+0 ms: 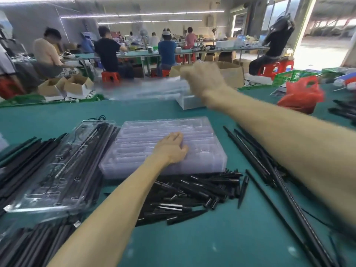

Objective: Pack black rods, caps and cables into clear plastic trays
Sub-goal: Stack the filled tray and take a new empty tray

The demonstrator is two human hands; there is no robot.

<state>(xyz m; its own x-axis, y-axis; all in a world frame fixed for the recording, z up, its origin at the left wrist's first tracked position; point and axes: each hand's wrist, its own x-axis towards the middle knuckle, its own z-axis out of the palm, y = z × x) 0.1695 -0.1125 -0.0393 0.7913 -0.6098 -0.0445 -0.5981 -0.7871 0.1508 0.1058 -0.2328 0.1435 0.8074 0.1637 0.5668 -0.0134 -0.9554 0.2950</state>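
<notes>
Fingers (178,138) of left hand (171,149): lightly bent, lying on top of the stack of clear trays (142,135), wrapped round nothing. Fingers (189,74) of right hand (204,78): curled tight on the right end of a single clear tray (154,89), which is held up off the tabletop (212,237) at the far side. Heavy blur there, so the exact grip cannot be told.

Stack: centre of tabletop, long axis left to right. Single clear tray: long axis also left to right, reaching leftward from the right hand. Loaded tray (57,170): just left of the stack, long axis near-left to far-right. Black rods in it lie along that axis, and it sits on a bed of long loose rods (17,166).

Heap of short black pieces (192,193): against the near edge of the stack, partly under the left forearm, pointing every way. Long black rods (258,160): right of the stack and apart from it, running far-left to near-right, partly under the right forearm.

Clear box (187,104) on the tabletop just below the right hand. Red bag (302,95) at far right. Beyond the tabletop: cardboard boxes (77,85) and seated people at benches.
</notes>
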